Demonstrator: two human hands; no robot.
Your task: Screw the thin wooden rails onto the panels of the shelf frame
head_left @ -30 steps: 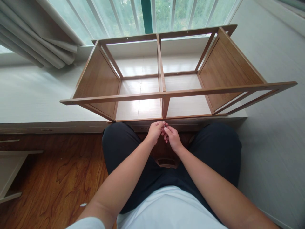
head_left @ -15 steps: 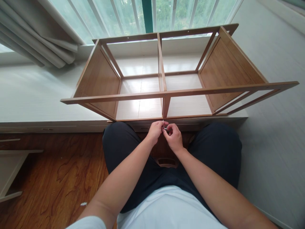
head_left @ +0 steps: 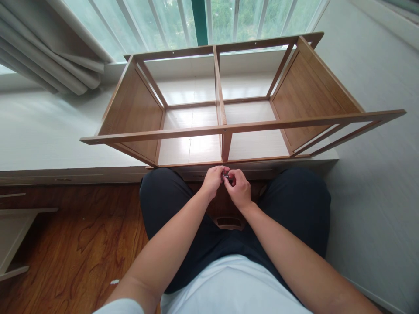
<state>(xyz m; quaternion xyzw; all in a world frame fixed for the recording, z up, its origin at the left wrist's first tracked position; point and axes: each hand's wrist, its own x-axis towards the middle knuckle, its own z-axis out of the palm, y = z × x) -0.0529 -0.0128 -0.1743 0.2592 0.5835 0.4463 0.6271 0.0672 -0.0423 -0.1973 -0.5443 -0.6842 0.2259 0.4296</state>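
A light wooden shelf frame [head_left: 225, 128] lies on its side on a white platform [head_left: 49, 135] in front of me, open toward me, with a middle divider. My left hand [head_left: 212, 179] and my right hand [head_left: 238, 187] meet just below the frame's front bottom rail, under the divider. Between their fingertips is a small metal tool [head_left: 225, 175], bent like a hex key, its tip pointing up at the rail. Both hands pinch it. My knees in dark trousers flank the hands.
A window with vertical bars [head_left: 203, 19] runs behind the frame, and a grey curtain [head_left: 49, 52] hangs at the far left. The wooden floor [head_left: 72, 244] is at my left, with a pale board [head_left: 13, 244] at its left edge. White flooring spreads on the right.
My right hand has turned at the wrist, its fingers curling over the small tool. Both hands stay under the divider; the view shifted slightly.
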